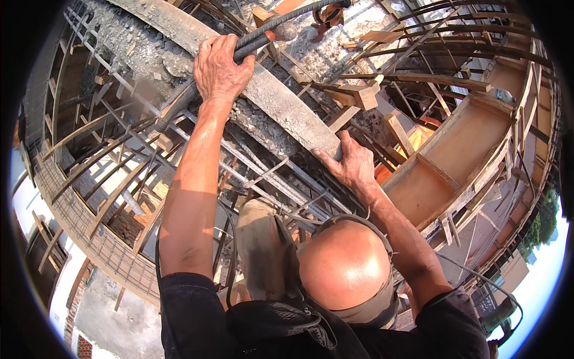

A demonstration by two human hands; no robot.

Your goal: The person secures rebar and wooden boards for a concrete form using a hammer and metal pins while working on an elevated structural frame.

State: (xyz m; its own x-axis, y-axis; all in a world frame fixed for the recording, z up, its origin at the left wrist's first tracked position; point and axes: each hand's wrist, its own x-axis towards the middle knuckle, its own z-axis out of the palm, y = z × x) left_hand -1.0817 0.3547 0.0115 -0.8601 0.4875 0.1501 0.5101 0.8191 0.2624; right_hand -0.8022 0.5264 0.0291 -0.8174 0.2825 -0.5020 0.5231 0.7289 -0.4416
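A long, grey board [284, 107] crusted with cement runs diagonally from the upper left to the middle. My left hand [221, 69] is closed over a dark rod [254, 46] lying across this board; the rod comes out on both sides of the fist, and the palm hides its middle. My right hand [354, 161] grips the board's near right end, thumb on top, the other fingers partly hidden at the edge. Below the board, rough concrete [257, 128] lies beside several steel reinforcing bars [281, 182] tied with stirrups.
My bent knees [263, 245] are close below the bars. On the right stands a curved wooden formwork trough [421, 191]. A ribbed bar [287, 19] reaches to the top. Timber props [359, 96] and an orange sheet [418, 143] lie beyond my right hand. Wire mesh [98, 239] curves at left.
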